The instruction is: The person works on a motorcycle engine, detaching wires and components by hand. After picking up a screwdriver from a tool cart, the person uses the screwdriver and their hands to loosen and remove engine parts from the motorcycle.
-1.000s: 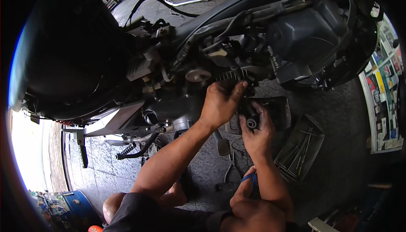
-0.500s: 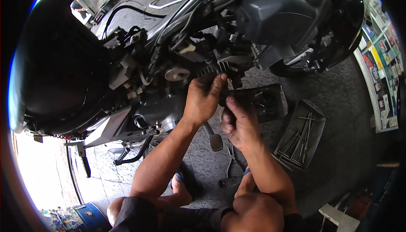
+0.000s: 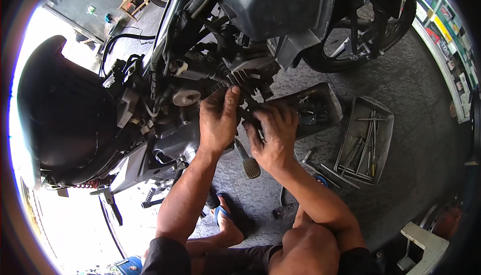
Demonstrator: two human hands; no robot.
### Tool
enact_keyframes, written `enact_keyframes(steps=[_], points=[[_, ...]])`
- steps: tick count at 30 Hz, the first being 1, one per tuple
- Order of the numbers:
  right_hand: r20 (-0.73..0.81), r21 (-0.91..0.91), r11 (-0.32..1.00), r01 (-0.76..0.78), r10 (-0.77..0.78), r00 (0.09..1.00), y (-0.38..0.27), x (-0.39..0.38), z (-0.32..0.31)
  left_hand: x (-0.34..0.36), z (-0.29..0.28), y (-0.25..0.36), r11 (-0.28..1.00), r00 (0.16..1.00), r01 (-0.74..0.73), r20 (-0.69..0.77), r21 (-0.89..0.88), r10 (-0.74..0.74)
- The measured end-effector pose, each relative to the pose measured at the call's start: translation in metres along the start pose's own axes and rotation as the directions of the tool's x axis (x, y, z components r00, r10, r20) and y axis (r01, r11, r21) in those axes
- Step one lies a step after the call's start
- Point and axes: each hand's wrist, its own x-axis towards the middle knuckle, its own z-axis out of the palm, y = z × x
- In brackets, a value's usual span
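My left hand (image 3: pixel 219 119) is closed against the motorcycle's engine, its thumb pressed down beside the cooling fins (image 3: pixel 239 80). Whatever its curled fingers grip is hidden behind the hand. Close by on the right, my right hand (image 3: pixel 274 137) has its blackened fingers bent round something dark that I cannot make out. Below and between the hands hangs a ribbed foot pedal (image 3: pixel 251 168). A round grey engine cover (image 3: pixel 186 97) lies to the left of my left hand. The motorcycle's dark body panel (image 3: pixel 275 7) rises above both hands.
Right of my right hand, a black pan (image 3: pixel 330 99) holds small parts. Beyond it a metal tray (image 3: pixel 383 162) contains several long tools. More tools (image 3: pixel 333 176) lie on the floor near my foot. A white stand (image 3: pixel 426 242) is at lower right, a glass cabinet (image 3: pixel 446 49) far right.
My right hand has turned over, its fingers now reaching forward onto the dark part instead of curled with the thumb up. The left hand stays at the engine. The whole view has shifted.
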Motion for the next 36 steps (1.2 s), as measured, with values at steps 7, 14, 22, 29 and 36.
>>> enact_keyframes(steps=[7, 14, 22, 29, 36], points=[[0.495, 0.749, 0.236, -0.62, 0.423, 0.759, -0.013, -0.007, 0.007, 0.001, 0.001, -0.013, 0.995, 0.995, -0.098, 0.029, 0.025, 0.097], [0.255, 0.538, 0.639, -0.549, 0.497, 0.829, 0.027, -0.053, -0.011, -0.001, -0.003, -0.008, 0.95, 0.966, -0.257, 0.018, 0.175, 0.258], [0.387, -0.181, 0.602, -0.778, 0.771, 0.506, 0.112, -0.257, -0.102, -0.086, -0.021, -0.016, 0.916, 0.874, -0.364, 0.401, 0.17, 0.273], [0.79, -0.554, 0.831, -0.059, 0.546, 0.279, 0.103, -0.276, -0.039, -0.174, -0.073, -0.09, 0.898, 0.022, -0.176, 0.913, 0.404, -0.407], [0.79, -0.439, 0.897, -0.047, 0.41, 0.455, 0.11, -0.262, -0.031, -0.244, -0.17, -0.23, 0.501, 0.527, 0.322, 0.287, 0.803, -0.8]])
